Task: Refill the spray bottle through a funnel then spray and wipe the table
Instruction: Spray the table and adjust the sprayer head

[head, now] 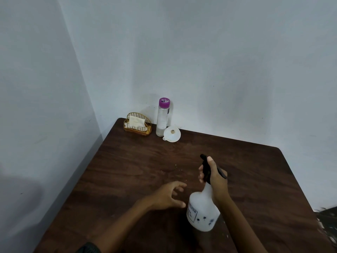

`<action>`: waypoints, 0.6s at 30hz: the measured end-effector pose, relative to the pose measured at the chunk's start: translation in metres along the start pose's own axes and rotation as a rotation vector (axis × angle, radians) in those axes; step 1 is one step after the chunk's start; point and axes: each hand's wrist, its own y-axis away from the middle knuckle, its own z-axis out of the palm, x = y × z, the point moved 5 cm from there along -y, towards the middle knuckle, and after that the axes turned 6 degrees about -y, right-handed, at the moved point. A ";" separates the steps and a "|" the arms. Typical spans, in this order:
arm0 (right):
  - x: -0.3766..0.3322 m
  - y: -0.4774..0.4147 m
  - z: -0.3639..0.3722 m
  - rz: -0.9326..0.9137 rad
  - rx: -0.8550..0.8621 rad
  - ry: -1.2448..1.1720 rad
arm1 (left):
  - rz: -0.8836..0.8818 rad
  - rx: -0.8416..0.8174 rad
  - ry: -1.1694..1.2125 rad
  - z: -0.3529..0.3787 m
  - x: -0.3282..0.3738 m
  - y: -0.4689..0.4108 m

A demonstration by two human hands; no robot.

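A white spray bottle [202, 212] with a black trigger head stands near the front of the dark wooden table [127, 161]. My right hand [216, 178] grips its black sprayer head and neck. My left hand [167, 195] hovers just left of the bottle, fingers spread, holding nothing. At the far corner a clear water bottle [162, 119] with a purple cap stands upright. A white funnel [172, 134] lies beside it, wide mouth facing me. Small droplets speckle the table's middle.
A gold wire napkin holder [137, 126] with white tissues sits at the far left corner by the wall. Pale walls close the table's left and far sides. The table's right edge drops off near a dark floor patch [328, 221].
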 end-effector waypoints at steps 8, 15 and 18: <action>-0.009 -0.009 0.020 0.022 -0.100 -0.144 | 0.150 0.035 0.116 0.025 0.011 -0.008; -0.015 -0.013 0.019 0.042 -0.271 -0.137 | 0.178 0.259 0.218 0.014 0.009 -0.004; -0.005 -0.009 0.012 0.100 -0.292 -0.140 | 0.161 0.230 0.253 0.012 0.005 -0.004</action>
